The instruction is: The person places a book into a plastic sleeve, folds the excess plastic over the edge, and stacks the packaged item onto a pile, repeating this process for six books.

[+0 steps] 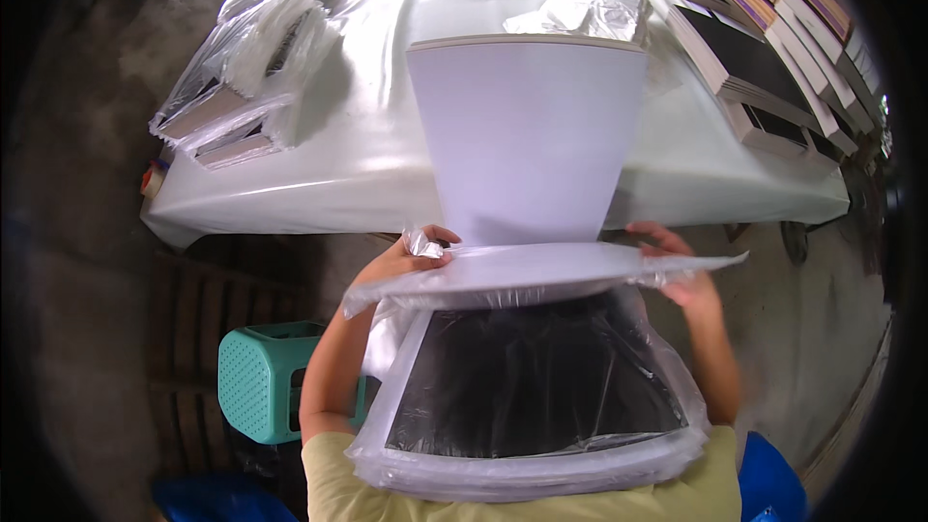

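A clear plastic bag (387, 292) stretches sideways between my hands, with its opening toward a stack of white boards (532, 135). The boards lean upward against the table, and their lower end meets the bag's mouth. My left hand (418, 251) is closed on the bag's bunched left edge. My right hand (681, 266) is at the bag's right side, slightly blurred, its fingers apart and partly behind the film. Below, across my lap, lies a pile of clear plastic bags with a black panel (541, 387) showing; whether it is printed or inside is hard to tell.
A table with a pale plastic cover (377, 135) stands ahead. Wrapped packs (232, 68) are piled on its left, black-topped board stacks (744, 58) on its right. Crumpled plastic (580, 14) lies behind the white boards. A green stool (256, 377) is at my left.
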Demonstrator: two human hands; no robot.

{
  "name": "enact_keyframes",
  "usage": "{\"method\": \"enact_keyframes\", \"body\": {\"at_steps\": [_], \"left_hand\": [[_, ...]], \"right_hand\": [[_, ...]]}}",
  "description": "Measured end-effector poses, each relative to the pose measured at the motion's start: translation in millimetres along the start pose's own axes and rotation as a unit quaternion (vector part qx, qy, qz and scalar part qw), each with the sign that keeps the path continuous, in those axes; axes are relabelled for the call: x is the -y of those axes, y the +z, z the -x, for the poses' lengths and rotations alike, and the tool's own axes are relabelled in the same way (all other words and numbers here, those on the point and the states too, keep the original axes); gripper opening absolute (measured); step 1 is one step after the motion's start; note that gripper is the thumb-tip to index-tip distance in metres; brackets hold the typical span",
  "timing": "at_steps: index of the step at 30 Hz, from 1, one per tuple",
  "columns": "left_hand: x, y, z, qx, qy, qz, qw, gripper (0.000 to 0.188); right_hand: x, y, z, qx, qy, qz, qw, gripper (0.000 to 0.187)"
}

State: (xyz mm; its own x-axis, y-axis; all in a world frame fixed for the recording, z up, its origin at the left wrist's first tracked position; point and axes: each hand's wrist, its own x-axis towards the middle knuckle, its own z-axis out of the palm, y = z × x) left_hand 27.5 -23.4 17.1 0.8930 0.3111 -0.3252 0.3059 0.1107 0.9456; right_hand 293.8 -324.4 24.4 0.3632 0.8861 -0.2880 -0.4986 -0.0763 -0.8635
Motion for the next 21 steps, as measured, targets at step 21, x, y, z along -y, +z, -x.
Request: {"method": "enact_keyframes", "body": {"at_steps": [21], "left_hand": [[135.2, 7.7, -22.7, -0.106, 0.076, 0.113, 0.985, 0.036]], "right_hand": [[-85.0, -45.3, -47.1, 0.005, 0.099, 0.205, 0.974, 0.071]]}}
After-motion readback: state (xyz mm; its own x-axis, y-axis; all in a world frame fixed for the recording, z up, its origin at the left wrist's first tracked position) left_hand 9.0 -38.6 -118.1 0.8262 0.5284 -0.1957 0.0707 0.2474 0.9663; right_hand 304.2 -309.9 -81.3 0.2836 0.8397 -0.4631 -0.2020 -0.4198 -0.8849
